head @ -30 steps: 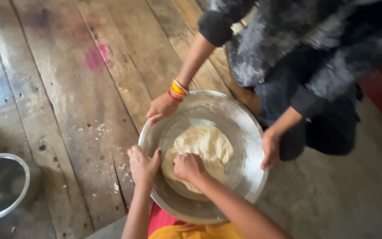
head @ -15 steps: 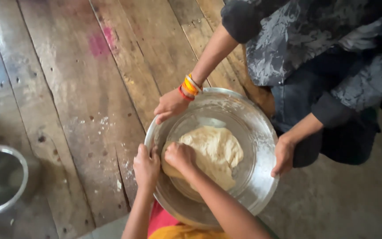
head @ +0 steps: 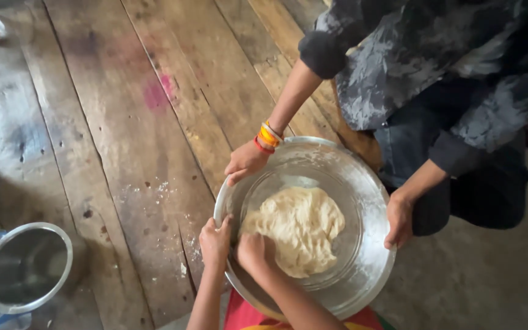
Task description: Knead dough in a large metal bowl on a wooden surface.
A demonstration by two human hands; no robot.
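Our left hand (head: 215,241) curled its fingers over the near rim of the round steel bowl (head: 362,269). Our right hand (head: 253,253) pressed, fingers folded, into the soft, lumpy dough (head: 304,226) just beyond them. Another person's hands (head: 247,162) steadied the far rim; our forearms were cut off below.

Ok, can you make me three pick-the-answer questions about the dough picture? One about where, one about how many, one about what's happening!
1. Where is the dough?
A. in the big metal bowl
B. on the floor boards
C. in the small pot

2. How many hands touch the big bowl's rim?
A. one
B. three
C. five

3. What is the right hand doing?
A. waving
B. pressing the dough
C. holding a spoon

Answers: 1 A, dough lies inside the bowl. 2 B, the left hand and the other person's hands grip the rim. 3 B, fist sits on dough.
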